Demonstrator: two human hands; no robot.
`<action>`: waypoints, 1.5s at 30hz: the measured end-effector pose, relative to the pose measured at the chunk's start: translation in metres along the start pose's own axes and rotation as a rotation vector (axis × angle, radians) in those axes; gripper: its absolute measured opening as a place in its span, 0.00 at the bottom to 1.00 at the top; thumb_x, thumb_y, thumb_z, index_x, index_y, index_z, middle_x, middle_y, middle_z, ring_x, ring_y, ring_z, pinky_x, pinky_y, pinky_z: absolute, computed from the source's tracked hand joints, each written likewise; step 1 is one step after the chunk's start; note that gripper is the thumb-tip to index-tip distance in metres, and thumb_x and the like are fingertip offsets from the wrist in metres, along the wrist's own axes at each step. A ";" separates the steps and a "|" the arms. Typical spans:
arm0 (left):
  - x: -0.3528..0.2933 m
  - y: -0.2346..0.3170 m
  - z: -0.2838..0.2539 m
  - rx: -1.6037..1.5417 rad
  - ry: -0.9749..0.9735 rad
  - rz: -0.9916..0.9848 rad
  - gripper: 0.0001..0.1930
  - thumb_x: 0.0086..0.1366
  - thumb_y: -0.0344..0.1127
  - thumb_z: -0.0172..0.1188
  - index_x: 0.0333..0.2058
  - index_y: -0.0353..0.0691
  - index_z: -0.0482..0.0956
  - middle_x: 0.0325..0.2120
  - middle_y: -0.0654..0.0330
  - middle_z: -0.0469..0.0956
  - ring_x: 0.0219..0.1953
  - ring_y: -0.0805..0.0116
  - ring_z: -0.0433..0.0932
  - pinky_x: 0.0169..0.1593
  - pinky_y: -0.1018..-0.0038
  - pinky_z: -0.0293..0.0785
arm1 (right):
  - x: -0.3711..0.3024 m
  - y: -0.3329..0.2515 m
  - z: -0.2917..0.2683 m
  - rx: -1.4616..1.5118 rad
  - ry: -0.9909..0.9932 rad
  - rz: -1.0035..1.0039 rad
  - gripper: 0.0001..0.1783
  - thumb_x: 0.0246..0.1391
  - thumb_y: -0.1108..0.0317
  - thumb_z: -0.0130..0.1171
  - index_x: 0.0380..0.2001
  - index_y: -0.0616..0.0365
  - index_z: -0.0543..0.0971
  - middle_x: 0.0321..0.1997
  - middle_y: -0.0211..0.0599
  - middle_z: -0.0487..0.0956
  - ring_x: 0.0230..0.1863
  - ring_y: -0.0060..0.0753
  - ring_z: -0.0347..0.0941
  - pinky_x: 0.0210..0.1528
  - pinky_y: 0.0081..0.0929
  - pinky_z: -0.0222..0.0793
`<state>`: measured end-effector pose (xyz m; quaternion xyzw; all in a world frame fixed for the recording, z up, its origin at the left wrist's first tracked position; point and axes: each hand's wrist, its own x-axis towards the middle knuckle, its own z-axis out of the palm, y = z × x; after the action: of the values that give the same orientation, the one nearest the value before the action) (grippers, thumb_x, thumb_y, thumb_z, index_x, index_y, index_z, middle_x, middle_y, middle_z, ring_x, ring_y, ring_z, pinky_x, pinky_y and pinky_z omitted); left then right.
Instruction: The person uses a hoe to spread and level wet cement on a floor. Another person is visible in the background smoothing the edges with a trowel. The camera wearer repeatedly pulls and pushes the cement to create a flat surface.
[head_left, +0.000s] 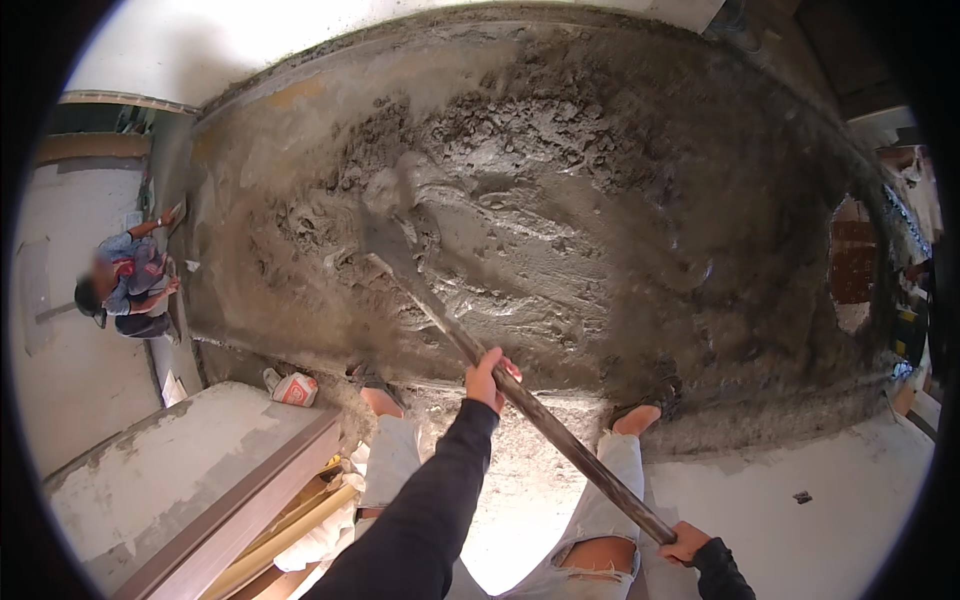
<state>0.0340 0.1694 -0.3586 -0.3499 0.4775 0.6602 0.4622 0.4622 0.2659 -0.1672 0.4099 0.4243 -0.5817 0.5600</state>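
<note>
Person's own view, looking down. Both bare hands are closed around the wooden handle of a long tool (545, 421), which runs diag. from lower R to upper L. L hand (487, 378) grips approx. midway along it; R hand (685, 545) grips at the lower end, nearer the body & well apart from the L. The tool's far end lies ahead & to the L of both hands, in wet grey mortar (530, 270); its head is smeared w/ the stuff, so exact shape is hard to tell. Mortar is lumpy at the top, smoother & streaked nr the middle, & spreads across most of the view, beyond the feet.

Person stands w/ legs apart, in torn pale jeans (395, 460) & dark sandals; dark sleeves on both arms. Handle passes btwn the legs, then over the R one.

Far L, a co-worker (135, 275) is low down by the mortar's edge, a flat tool (178, 213) in one hand. Lower L: a red-and-white bag (295, 389) on the ground, nr a long brownish beam (235, 500).
</note>
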 end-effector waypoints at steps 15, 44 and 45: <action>-0.005 -0.023 0.013 0.188 0.057 0.111 0.11 0.60 0.39 0.55 0.27 0.40 0.65 0.16 0.58 0.68 0.18 0.64 0.69 0.25 0.63 0.70 | -0.008 -0.015 -0.036 0.153 0.021 0.018 0.20 0.45 0.57 0.64 0.12 0.61 0.74 0.09 0.30 0.70 0.10 0.22 0.65 0.14 0.23 0.58; -0.040 -0.327 0.097 -0.222 -0.119 -0.616 0.08 0.58 0.34 0.55 0.23 0.38 0.69 0.19 0.58 0.70 0.25 0.64 0.72 0.32 0.69 0.71 | -0.231 0.120 -0.074 -0.556 0.955 0.646 0.16 0.30 0.58 0.61 0.22 0.60 0.79 0.23 0.50 0.77 0.31 0.53 0.74 0.36 0.44 0.69; -0.034 -0.308 0.087 -0.190 -0.111 -0.608 0.09 0.58 0.34 0.54 0.23 0.38 0.70 0.19 0.58 0.70 0.25 0.64 0.72 0.32 0.69 0.71 | -0.220 0.129 -0.063 -0.561 1.085 0.591 0.18 0.25 0.59 0.61 0.21 0.62 0.76 0.23 0.51 0.75 0.32 0.55 0.71 0.39 0.46 0.67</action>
<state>0.3345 0.2791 -0.3966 -0.4818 0.2615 0.5514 0.6289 0.5994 0.3912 0.0190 0.5816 0.6504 0.0161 0.4884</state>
